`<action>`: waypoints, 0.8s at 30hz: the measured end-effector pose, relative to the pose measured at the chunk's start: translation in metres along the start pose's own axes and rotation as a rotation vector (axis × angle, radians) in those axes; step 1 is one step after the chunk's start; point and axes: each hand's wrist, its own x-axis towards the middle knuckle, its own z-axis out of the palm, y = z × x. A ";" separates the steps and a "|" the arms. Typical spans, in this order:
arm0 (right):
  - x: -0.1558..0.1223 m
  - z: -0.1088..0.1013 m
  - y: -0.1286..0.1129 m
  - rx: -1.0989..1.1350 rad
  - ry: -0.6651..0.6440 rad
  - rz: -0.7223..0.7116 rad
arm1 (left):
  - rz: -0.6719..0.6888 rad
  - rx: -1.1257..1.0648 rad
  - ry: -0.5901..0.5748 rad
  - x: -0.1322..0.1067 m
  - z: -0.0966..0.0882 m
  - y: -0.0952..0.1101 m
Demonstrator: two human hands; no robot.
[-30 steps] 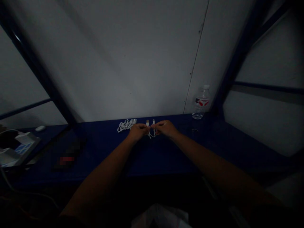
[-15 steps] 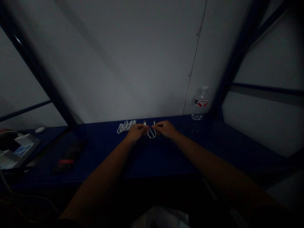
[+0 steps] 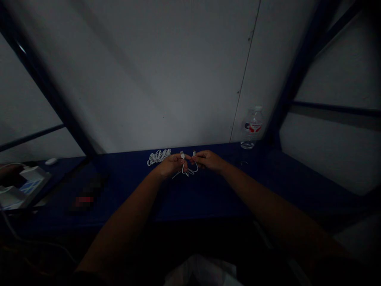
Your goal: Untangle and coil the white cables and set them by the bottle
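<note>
Hands meet low over the blue desk [image 3: 208,190]. My left hand [image 3: 169,165] and right hand [image 3: 210,160] each pinch one plug end of a short white cable [image 3: 188,170], its loop sagging between them. Since half a second ago the loop has slackened and a strand trails left. Just beyond lies a white coil [image 3: 158,156]. Farther right a bottle [image 3: 252,128] stands against the wall, its red label unreadable.

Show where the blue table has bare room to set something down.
Bare tabletop lies right of the right hand, before the water bottle, and between the left hand and the dark object. Crowded: held cable and coiled cable by the left hand.
</note>
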 end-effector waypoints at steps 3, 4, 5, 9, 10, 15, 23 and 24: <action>-0.001 0.001 0.000 0.011 0.005 0.003 | -0.022 -0.005 -0.002 0.000 0.000 0.000; -0.001 0.001 -0.001 0.011 0.007 0.000 | -0.029 -0.013 0.001 0.000 0.001 0.000; -0.001 0.001 -0.001 0.008 0.010 -0.004 | -0.033 -0.021 0.006 0.000 0.001 0.001; 0.000 0.002 0.000 0.003 0.065 -0.021 | -0.029 -0.012 0.113 0.000 0.002 0.002; 0.001 0.002 0.000 0.005 0.087 -0.026 | -0.029 0.002 0.164 0.001 0.002 0.002; 0.004 0.003 0.003 0.027 0.203 0.014 | -0.038 0.035 0.302 0.003 0.003 0.001; 0.007 0.008 0.013 0.103 0.183 0.096 | -0.040 0.011 0.249 0.005 0.000 -0.008; 0.007 0.008 0.013 0.102 0.176 0.089 | -0.034 0.009 0.242 0.006 -0.001 -0.009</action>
